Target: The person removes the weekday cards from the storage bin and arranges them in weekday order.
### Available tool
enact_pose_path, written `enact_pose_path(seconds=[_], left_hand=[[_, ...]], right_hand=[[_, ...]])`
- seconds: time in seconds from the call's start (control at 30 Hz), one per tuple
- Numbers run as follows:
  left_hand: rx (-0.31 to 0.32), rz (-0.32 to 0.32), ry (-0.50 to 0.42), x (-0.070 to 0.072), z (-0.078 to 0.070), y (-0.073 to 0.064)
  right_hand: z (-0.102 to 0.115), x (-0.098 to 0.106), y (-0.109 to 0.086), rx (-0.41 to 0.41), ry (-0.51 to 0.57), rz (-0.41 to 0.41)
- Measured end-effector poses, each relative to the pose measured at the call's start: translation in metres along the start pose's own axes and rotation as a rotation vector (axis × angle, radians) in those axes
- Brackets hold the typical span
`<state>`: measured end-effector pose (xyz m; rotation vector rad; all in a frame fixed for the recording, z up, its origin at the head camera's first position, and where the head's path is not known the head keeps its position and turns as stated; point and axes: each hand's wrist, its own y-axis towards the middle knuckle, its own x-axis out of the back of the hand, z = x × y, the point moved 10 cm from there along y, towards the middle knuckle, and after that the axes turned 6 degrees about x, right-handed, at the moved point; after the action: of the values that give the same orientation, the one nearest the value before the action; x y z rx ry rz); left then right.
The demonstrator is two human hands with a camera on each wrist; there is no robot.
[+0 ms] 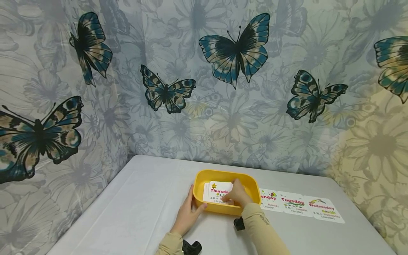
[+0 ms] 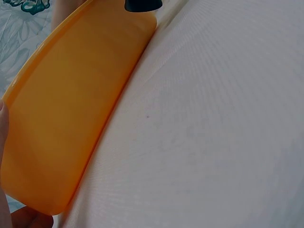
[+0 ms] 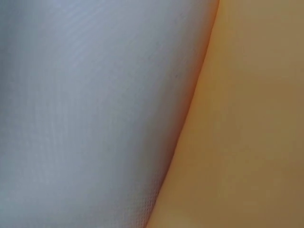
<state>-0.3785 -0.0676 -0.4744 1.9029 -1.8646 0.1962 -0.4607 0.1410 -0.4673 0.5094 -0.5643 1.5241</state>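
Yellow tray (image 1: pixel 223 209) on the desk (image 1: pixel 143 205), seen from my end
I have the left hand (image 1: pixel 188 214) gripping the tray's left front corner, the right hand (image 1: pixel 239 195) inside it holding the Thursday card (image 1: pixel 216 191); Monday card (image 1: pixel 270 203), Tuesday card (image 1: pixel 294 204) and Wednesday card (image 1: pixel 323 209) run right from the tray.

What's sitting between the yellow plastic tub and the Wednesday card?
Two cards, as the head view shows: the Monday card, its left end hidden by the yellow plastic tub, then the Tuesday card, beside the Wednesday card.
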Motion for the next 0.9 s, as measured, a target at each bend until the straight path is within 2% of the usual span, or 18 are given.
enact_pose_path(seconds=[0.2,0.43,0.63,0.73,0.9], left_hand=[[0.008,-0.001,0.002,-0.001,0.002,0.001],[-0.001,-0.009,0.007,0.000,0.002,0.001],[0.000,-0.010,0.005,-0.001,0.003,0.001],[-0.003,-0.012,0.010,-0.001,0.004,0.002],[-0.010,-0.019,0.009,-0.001,0.004,0.002]], right_hand=[[-0.001,0.004,-0.002,-0.025,-0.002,-0.026],[0.003,0.015,0.000,0.021,0.012,-0.089],[0.004,0.022,0.001,0.043,0.025,-0.092],[0.007,0.025,-0.002,0.050,0.052,-0.086],[0.014,0.031,-0.009,0.092,0.157,-0.069]])
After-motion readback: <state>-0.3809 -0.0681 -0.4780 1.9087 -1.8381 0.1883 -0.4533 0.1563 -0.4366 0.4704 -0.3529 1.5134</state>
